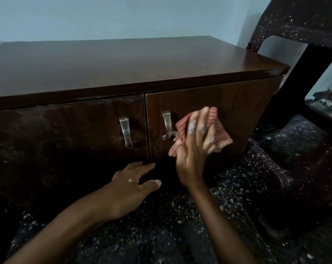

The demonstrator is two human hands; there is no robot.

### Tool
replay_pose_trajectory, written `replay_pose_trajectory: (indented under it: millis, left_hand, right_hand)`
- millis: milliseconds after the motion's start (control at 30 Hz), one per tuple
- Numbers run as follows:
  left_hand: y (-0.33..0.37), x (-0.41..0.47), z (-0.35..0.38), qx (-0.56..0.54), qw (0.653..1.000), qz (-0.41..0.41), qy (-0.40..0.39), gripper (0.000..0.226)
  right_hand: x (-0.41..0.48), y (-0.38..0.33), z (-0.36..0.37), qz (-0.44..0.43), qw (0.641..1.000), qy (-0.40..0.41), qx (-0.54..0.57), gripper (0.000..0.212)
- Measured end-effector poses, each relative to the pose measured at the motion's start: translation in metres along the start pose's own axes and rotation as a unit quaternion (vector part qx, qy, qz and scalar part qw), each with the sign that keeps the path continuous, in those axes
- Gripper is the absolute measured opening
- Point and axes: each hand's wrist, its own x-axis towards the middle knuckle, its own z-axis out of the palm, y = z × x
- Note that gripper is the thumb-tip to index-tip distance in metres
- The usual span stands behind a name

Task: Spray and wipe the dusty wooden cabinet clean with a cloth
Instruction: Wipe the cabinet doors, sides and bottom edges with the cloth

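Fingers (pixel 203 122) of right hand (pixel 193 149) spread straight; red checked cloth (pixel 221 134) pressed flat on right cabinet door (pixel 237 103), centre-right. Left hand (pixel 129 187) loosely splayed, lower centre.

cloth (pixel 223 137) partly covered by right hand (pixel 193 149), both motion-blurred | cabinet (pixel 104 69) cut off at left edge, lower front lost in shadow | chair (pixel 294 21) cropped at right
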Motion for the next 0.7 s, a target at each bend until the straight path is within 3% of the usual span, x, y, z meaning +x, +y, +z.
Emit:
replay_pose_trajectory:
  millis: [100,167,267,400,467,700]
  left_hand:
    - [0.006,-0.001,0.005,0.016,1.000,0.018,-0.009,0.056]
    - [0.007,-0.001,0.007,0.030,0.999,0.026,-0.024,0.056]
    - [0.007,-0.001,0.007,0.042,0.998,0.022,-0.034,0.059]
    - [0.009,-0.001,0.007,0.044,0.998,0.023,-0.025,0.056]
    - [0.008,-0.001,0.007,0.047,0.998,0.021,-0.028,0.055]
    - [0.003,0.008,0.009,0.056,0.996,0.016,-0.065,0.067]
  right_hand:
    - [0.000,0.016,-0.010,-0.077,0.995,0.034,-0.055,0.064]
    - [0.007,0.023,-0.020,-0.085,0.992,0.084,-0.027,0.068]
    - [0.004,0.021,-0.022,-0.038,0.990,0.132,0.044,0.060]
    - [-0.002,0.009,-0.002,0.081,0.987,0.140,0.025,0.048]
    - [0.000,0.003,0.003,0.093,0.985,0.143,0.025,0.049]
    - [-0.009,0.004,0.001,-0.068,0.994,0.080,-0.035,0.056]
